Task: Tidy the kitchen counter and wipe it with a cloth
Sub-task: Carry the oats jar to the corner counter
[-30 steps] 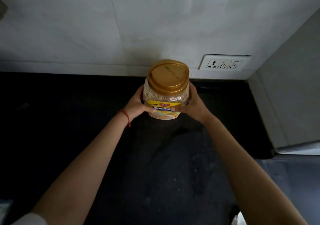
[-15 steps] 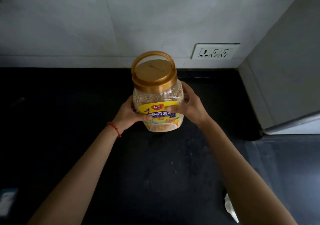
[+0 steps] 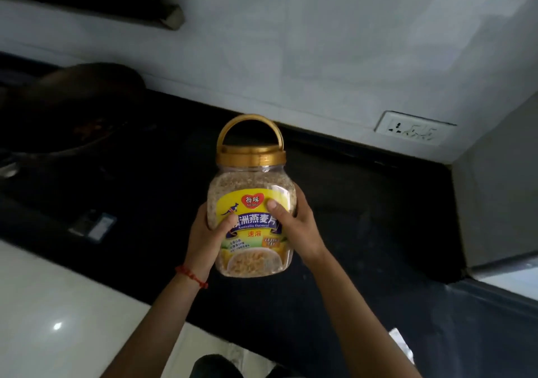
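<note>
A clear plastic oatmeal jar (image 3: 251,185) with a gold lid, a raised gold handle and a yellow label hangs in the air above the black counter (image 3: 364,217). My left hand (image 3: 205,238), with a red string at the wrist, grips the jar's left side. On the right side my right hand (image 3: 297,226) holds it with the thumb pressed on the label. The jar is upright, tilted slightly back, and nearly full of oats. No cloth is in view.
A dark wok (image 3: 72,109) sits on the stove at the left. A white wall socket (image 3: 414,128) is at the back right, beside a grey side wall (image 3: 500,191). A small packet (image 3: 94,226) lies on the counter's left part. White floor (image 3: 58,319) shows below.
Both hands have lifted the jar off the counter and drawn it toward me. The handle has swung up. The view has swung left, and the wok and the floor have come into sight.
</note>
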